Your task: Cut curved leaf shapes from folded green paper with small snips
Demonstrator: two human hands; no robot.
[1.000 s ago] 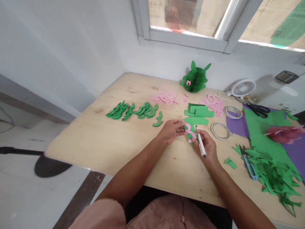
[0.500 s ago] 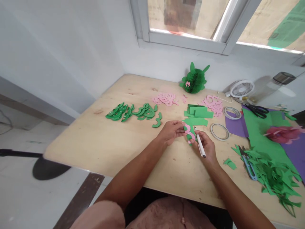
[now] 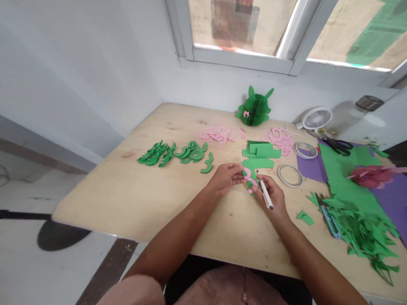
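My left hand [image 3: 228, 178] pinches the left side of a green paper strip, with a pink curved paper cutout [image 3: 251, 181] lying against it. My right hand [image 3: 272, 194] holds a white pen [image 3: 266, 194] tilted between thumb and fingers, its tip pointing away from me. The right thumb also seems to press the lower end of the pink cutout and green paper. Just beyond my hands lie flat green paper strips [image 3: 262, 163] and a folded green stack [image 3: 263, 150]. Curved green cutouts [image 3: 190, 152] lie to the left.
Pink cutout piles [image 3: 218, 134] lie farther back, near a green honeycomb paper figure [image 3: 255, 108]. On the right are tape rolls [image 3: 290, 176], blue-handled snips [image 3: 330, 220], green scraps [image 3: 362, 233], black scissors [image 3: 338, 146], a small fan [image 3: 317, 117] and a bottle [image 3: 356, 116].
The camera view has shifted slightly, so the table things sit a little farther left. Both hands keep their hold on the paper pieces and pen, with little visible movement.
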